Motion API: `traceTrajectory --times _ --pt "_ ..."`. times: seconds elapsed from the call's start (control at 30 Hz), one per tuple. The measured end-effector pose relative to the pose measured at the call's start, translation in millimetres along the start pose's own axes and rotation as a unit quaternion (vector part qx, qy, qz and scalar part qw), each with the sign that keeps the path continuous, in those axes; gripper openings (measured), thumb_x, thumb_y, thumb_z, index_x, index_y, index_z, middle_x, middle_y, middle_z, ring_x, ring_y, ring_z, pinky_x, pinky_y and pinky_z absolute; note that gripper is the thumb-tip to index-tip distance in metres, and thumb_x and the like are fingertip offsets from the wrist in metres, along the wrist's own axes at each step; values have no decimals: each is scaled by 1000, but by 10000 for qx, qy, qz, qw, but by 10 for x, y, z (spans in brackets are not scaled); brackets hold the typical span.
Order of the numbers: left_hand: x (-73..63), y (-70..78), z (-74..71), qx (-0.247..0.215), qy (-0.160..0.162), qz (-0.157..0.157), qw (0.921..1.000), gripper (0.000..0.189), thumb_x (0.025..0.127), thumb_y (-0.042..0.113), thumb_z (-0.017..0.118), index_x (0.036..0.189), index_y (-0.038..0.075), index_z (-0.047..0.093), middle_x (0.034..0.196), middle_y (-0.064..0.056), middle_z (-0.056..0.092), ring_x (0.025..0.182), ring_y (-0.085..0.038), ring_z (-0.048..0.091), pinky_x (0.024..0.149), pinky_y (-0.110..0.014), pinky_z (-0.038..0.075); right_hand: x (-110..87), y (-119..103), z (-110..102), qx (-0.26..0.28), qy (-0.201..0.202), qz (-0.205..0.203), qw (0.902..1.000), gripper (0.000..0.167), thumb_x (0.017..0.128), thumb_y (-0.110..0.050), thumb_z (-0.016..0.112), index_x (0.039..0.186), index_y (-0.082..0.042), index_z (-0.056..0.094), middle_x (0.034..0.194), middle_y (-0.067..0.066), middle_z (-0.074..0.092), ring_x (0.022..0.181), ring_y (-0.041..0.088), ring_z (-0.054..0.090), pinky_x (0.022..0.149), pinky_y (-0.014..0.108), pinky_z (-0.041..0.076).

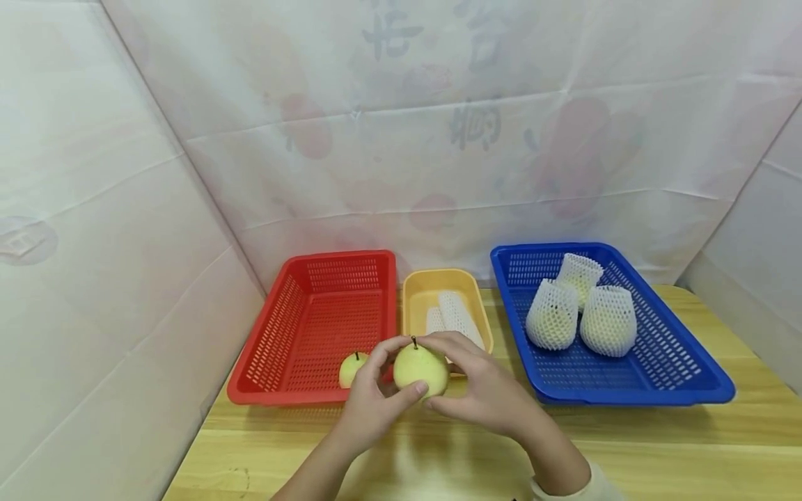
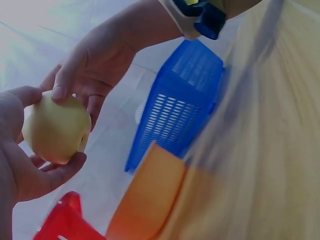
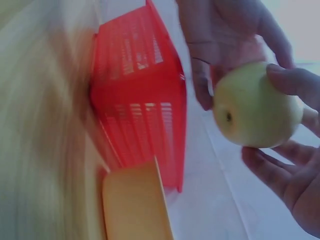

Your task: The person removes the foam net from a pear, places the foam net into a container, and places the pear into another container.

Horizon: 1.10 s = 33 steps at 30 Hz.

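Both hands hold one yellow-green pear, stem up, above the near side of the table. My left hand grips its left side, thumb across the front. From the right, my right hand pinches it between thumb and fingers. The dark dimple at its underside shows in the right wrist view on the pear. A second pear sits in the front right corner of the red basket, partly behind the left hand. Behind the hands, white foam net sleeves lie in a small yellow tray.
At the right stands a blue basket with three pears in foam nets. All containers rest on a wooden table. Pale printed cloth hangs behind the table and along both sides.
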<state>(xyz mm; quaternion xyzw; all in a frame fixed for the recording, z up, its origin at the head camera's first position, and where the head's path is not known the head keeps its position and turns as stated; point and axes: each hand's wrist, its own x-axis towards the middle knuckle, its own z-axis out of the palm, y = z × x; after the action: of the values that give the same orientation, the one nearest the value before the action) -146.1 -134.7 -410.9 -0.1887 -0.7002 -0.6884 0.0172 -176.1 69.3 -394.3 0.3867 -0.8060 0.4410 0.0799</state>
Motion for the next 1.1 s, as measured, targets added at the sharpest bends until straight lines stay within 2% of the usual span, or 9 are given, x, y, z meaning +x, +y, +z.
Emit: traceTrajectory --times 0.1,0.23,0.4,0.57,0.73,0.9,1.0,1.1 --pt "-10 65 -54 356 189 -118 9991 65 84 15 79 140 22 45 136 -11 46 109 -30 58 79 -34 60 69 -23 97 27 245 -364 9990 67 83 -30 81 142 -26 50 137 -7 53 122 16 56 89 28 56" --pt "-1 132 -172 667 379 -73 9970 68 83 17 80 140 25 45 138 -6 49 108 -30 59 76 -33 60 183 -73 221 273 320 -552 9976 64 86 -27 78 143 -21 50 139 -2 52 125 18 54 94 31 55" --pt "26 183 -327 371 445 67 9983 64 86 8 75 141 19 43 138 -10 49 109 -31 58 78 -35 60 321 -129 331 963 171 -225 9950 61 88 -26 75 144 -25 49 144 -3 47 130 21 51 95 33 54" --pt "41 230 -445 166 486 3 9987 67 89 6 69 145 15 33 144 -11 42 116 -31 53 81 -35 60 447 -161 421 1611 175 201 9866 63 87 -19 76 142 -34 49 145 -9 44 129 20 50 94 33 54" --pt "35 249 -564 766 683 -93 9947 69 90 15 71 148 18 33 145 -5 42 115 -32 53 80 -33 59 558 -169 567 1613 509 203 9854 65 84 -11 76 140 -33 51 143 -10 45 127 18 51 94 34 54" --pt "30 261 -651 1688 920 -439 9804 72 87 36 75 147 30 36 145 5 42 109 -29 55 74 -32 59 590 -155 688 1402 772 176 9870 63 83 -10 76 138 -30 53 141 -11 46 127 16 52 95 35 54" --pt "34 270 -668 2012 942 -574 9733 74 84 44 76 146 33 37 142 7 44 104 -27 55 72 -32 58 583 -138 723 1262 917 75 9877 62 82 -8 77 138 -25 55 141 -6 47 126 19 53 94 35 54" --pt "43 278 -665 2105 957 -588 9711 73 82 45 77 143 34 39 140 9 45 101 -25 56 71 -32 58 580 -126 741 1138 981 -61 9886 61 82 -8 77 138 -22 56 142 -1 48 127 20 53 94 33 54"
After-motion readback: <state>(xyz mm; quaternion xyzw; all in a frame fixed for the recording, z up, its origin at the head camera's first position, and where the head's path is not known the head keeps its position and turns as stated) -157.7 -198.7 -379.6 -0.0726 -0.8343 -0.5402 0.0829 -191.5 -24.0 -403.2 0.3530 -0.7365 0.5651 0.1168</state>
